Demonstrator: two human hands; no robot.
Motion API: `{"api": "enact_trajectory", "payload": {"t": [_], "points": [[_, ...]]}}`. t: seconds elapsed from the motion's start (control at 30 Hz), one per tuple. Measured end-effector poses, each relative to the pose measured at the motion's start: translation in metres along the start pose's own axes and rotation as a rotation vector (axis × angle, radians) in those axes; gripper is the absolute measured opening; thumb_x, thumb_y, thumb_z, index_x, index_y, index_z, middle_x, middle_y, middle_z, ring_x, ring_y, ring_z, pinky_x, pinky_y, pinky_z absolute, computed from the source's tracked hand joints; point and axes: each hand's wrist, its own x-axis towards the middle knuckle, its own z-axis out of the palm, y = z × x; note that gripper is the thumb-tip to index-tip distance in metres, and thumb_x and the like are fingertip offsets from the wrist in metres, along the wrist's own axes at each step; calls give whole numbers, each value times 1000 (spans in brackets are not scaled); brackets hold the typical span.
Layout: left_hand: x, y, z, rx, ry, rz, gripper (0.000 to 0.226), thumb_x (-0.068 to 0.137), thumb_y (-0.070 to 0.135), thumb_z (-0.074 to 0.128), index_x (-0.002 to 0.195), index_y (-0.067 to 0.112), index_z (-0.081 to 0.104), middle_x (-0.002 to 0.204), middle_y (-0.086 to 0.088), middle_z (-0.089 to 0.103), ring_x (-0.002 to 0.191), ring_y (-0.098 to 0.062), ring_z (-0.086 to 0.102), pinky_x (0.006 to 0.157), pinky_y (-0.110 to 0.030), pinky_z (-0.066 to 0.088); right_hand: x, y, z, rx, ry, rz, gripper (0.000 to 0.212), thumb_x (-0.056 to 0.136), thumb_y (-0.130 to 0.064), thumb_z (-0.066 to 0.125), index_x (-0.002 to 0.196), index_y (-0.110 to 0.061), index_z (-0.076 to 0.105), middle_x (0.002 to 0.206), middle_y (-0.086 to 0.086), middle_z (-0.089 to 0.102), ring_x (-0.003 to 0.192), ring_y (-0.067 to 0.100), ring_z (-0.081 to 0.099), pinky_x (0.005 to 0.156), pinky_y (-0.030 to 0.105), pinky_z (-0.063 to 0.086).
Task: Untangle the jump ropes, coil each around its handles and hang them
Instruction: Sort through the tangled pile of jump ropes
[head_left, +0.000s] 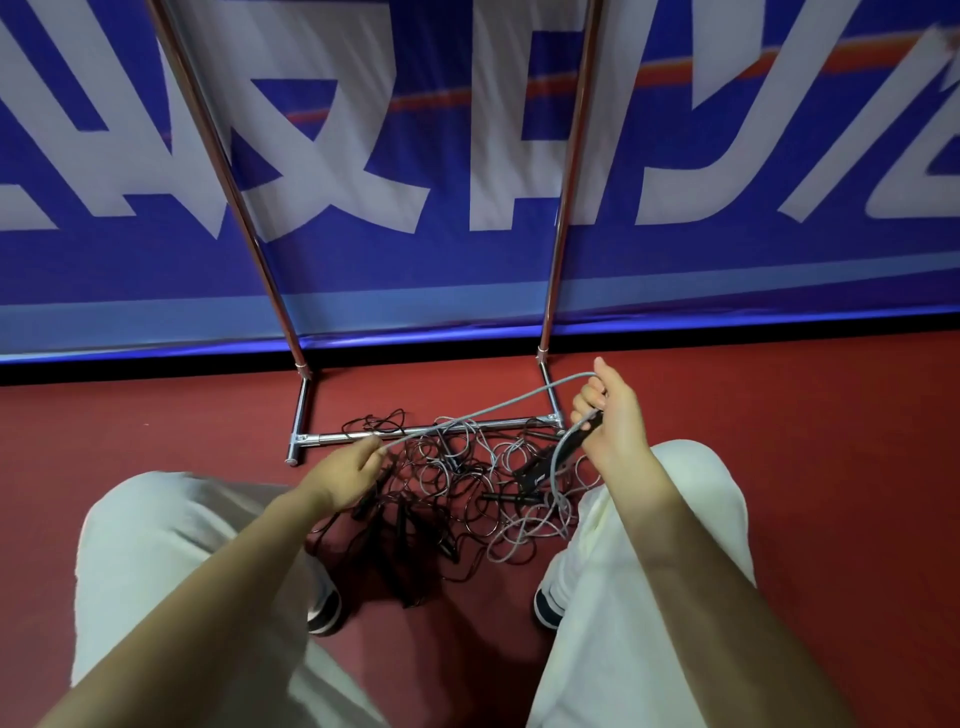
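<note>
Several ropes: thin grey and black jump ropes (467, 483) lie in one tangled heap of loops on the floor, between the person's knees and across the rack's base bar.
Grey rope (483, 413): smooth round cord, drawn in a near-straight span between the two hands, above the heap.
Left hand (345, 475): fingers curled, pinching the low end of that span.
Right hand (615, 421): closed around a black handle (582, 439); grey cord loops over the top of the fist and drops back toward the heap.
Other handles (530, 470): black, slim, half buried; count unclear.
Rack (426, 431): shiny chrome tubing, two uprights cut off at the top edge, its feet on the floor.
Floor (156, 421): matte red, bare to left and right of the heap.
Banner (467, 130): blue fabric, large white characters, wrinkled, cut off on all upper sides.
Legs (171, 545): pale trousers crowd the heap from both sides; dark-and-white shoes partly hidden.
</note>
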Motion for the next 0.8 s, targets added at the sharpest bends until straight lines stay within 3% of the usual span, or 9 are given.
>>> {"api": "enact_trajectory", "payload": {"t": [0.2, 0.4, 0.47, 0.53, 0.6, 0.63, 0.7, 0.73, 0.8], "points": [[15, -8, -3, -183, 136, -141, 46, 97, 43, 57, 80, 1, 57, 67, -6, 51, 65, -20, 46, 64, -32, 37, 1, -1, -10, 1, 128, -52, 43, 97, -30, 54, 61, -21, 33, 44, -11, 23, 37, 6, 18, 35, 19, 18], [13, -26, -1, -67, 107, -250, 59, 89, 59, 59, 57, 14, 40, 53, 1, 31, 53, -17, 33, 55, -33, 28, -2, 5, -9, -71, 230, -58, 40, 95, -28, 59, 63, -20, 37, 49, -9, 24, 39, 6, 20, 38, 20, 18], [11, -27, 0, 16, 54, -299, 62, 89, 63, 55, 57, 17, 30, 54, -1, 32, 53, -18, 35, 56, -33, 30, -2, 7, -8, -121, 229, -47, 37, 95, -28, 59, 64, -19, 40, 48, -10, 26, 38, 5, 21, 38, 20, 19], [8, -27, 0, 40, 32, -340, 62, 90, 66, 49, 58, 16, 34, 56, -2, 36, 56, -20, 40, 58, -32, 33, -1, 8, -8, -149, 235, -10, 34, 96, -29, 58, 67, -18, 44, 44, -11, 29, 36, 4, 23, 38, 19, 19], [7, -26, 1, -30, 36, -358, 60, 94, 62, 46, 69, 9, 57, 59, -3, 45, 60, -21, 47, 59, -31, 36, 1, 6, -9, -178, 232, 44, 33, 97, -29, 55, 68, -18, 44, 38, -12, 36, 32, 3, 25, 34, 18, 20], [8, -24, 2, -100, 46, -354, 59, 98, 57, 44, 90, 4, 68, 66, -5, 53, 64, -20, 51, 61, -30, 38, 2, 5, -10, -194, 225, 76, 33, 98, -29, 53, 68, -19, 43, 36, -12, 39, 31, 2, 27, 33, 17, 21], [7, -14, 0, -272, 131, -291, 46, 103, 44, 42, 113, 7, 66, 85, -10, 62, 76, -23, 57, 73, -32, 43, 3, 2, -14, -265, 228, 102, 32, 98, -28, 53, 69, -18, 44, 44, -9, 43, 33, 3, 29, 32, 17, 21], [4, -5, -3, -351, 190, -235, 36, 104, 38, 43, 102, 9, 65, 83, -10, 59, 78, -24, 56, 76, -35, 43, 2, 2, -15, -354, 240, 72, 29, 98, -25, 54, 71, -17, 48, 52, -6, 45, 38, 4, 32, 33, 17, 23], [-4, 16, -12, -445, 284, -120, 33, 104, 29, 44, 75, 13, 47, 69, -2, 43, 69, -19, 42, 66, -33, 36, 0, 3, -16, -658, 259, -59, 13, 94, -18, 58, 81, -18, 56, 71, -1, 54, 55, 9, 44, 43, 18, 32]]}}
